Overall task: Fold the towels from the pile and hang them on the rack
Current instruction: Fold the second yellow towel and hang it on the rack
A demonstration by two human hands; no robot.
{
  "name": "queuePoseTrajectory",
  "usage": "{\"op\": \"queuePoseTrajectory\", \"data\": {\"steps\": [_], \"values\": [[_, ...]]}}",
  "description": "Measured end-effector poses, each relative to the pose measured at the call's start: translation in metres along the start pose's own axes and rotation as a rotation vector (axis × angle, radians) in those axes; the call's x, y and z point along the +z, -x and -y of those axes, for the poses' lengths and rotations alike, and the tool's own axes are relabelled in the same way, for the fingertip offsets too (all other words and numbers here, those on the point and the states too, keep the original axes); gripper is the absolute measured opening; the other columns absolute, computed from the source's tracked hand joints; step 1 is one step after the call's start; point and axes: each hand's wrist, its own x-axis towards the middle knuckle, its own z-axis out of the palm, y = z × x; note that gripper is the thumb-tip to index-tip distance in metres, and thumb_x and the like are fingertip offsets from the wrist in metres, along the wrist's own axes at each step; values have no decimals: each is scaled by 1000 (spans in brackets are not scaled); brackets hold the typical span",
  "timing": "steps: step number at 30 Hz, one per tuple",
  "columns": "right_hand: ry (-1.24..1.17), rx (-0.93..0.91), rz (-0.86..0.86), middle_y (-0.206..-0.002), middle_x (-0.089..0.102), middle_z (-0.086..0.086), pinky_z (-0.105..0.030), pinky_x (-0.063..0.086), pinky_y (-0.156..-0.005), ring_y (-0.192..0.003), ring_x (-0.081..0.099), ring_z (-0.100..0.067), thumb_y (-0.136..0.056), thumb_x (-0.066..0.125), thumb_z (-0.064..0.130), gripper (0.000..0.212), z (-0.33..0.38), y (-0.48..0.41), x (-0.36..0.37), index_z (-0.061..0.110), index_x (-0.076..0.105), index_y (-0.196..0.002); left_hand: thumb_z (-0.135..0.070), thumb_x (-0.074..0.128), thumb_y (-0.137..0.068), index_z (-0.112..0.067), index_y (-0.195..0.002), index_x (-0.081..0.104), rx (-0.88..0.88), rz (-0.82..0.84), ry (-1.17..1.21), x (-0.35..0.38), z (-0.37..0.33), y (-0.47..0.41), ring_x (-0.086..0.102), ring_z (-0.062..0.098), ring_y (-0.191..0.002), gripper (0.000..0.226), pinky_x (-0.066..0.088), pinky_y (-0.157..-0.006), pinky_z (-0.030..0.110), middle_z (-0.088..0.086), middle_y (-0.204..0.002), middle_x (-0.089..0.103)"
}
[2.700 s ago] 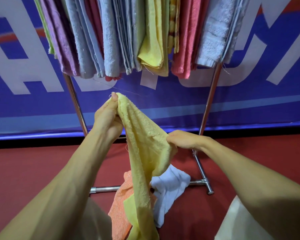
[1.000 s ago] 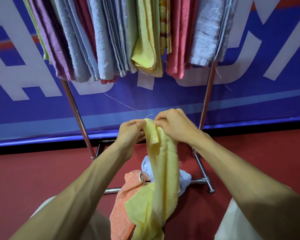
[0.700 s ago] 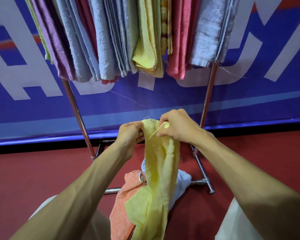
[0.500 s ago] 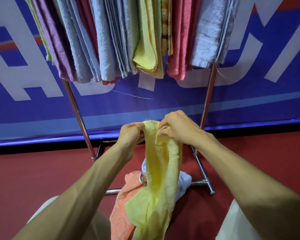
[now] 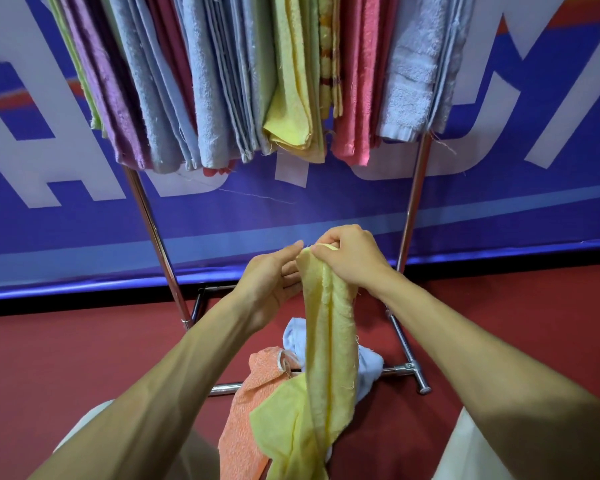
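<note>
A pale yellow towel (image 5: pixel 329 344) hangs in a long bunched strip in front of me. My right hand (image 5: pixel 352 259) pinches its top edge. My left hand (image 5: pixel 269 282) is beside that edge, thumb and fingers touching the cloth. Below lies the pile: an orange towel (image 5: pixel 246 407) and a light blue towel (image 5: pixel 368 372) on the red floor. The metal rack (image 5: pixel 409 209) stands behind, with several folded towels (image 5: pixel 291 81) hanging from its top in purple, blue, yellow and pink.
A blue banner with large white letters (image 5: pixel 499 202) runs along the wall behind the rack. The rack's base bar (image 5: pixel 409 367) crosses the red floor (image 5: pixel 66 358) right by the pile. My knees in light trousers (image 5: pixel 471 448) show at the bottom corners.
The hands, earlier apart with the towel spread between them, came together at its top edge. The towel now hangs as a narrower strip, and both hands shifted slightly right.
</note>
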Motion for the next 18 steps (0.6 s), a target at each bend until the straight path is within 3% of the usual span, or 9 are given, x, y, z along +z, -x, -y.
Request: {"op": "queuePoseTrajectory", "data": {"steps": [2,4,7,11,15,18], "values": [[-21,10,6,-82,64,9,-22,38,-73,-99,59,-15,-88,63,28,14,-1,0,-1,19,74,-86,-17,64,-90,4,-112,66,70,-14,-125,0,3,1,61,22,-91,31,48,-98,38,13,-96,67],[-13,-4,24,-78,64,11,-23,38,-73,-96,59,-15,-86,64,29,12,-2,-1,-3,22,72,-81,-9,60,-92,2,-105,68,145,-72,-205,0,4,2,65,24,-92,19,52,-91,36,16,-97,71],[44,-78,59,-68,63,9,-24,37,-70,-78,55,-12,-85,66,33,14,-6,0,-7,25,68,-74,-9,56,-95,-7,-95,71,253,-132,-304,-5,2,0,69,24,-90,16,56,-83,34,12,-93,74],[209,-229,219,-73,65,8,-29,35,-78,-69,51,-9,-90,63,35,16,-16,3,-16,23,68,-81,-19,60,-93,-13,-93,72,535,-304,-870,-13,-5,1,65,11,-85,13,50,-76,25,-3,-89,72],[513,-218,367,-71,58,9,-37,33,-91,-77,48,-13,-92,60,37,23,-25,3,-17,28,55,-71,-24,55,-96,-12,-96,67,647,-421,-1044,-24,-15,2,58,15,-88,16,37,-67,23,-6,-85,66],[522,-186,331,-87,61,3,-35,36,-88,-85,53,-16,-91,62,37,22,-34,2,-17,19,66,-80,-28,56,-95,-14,-92,63,620,-433,-1098,-36,-19,2,58,17,-85,16,39,-58,24,-6,-82,65]]}}
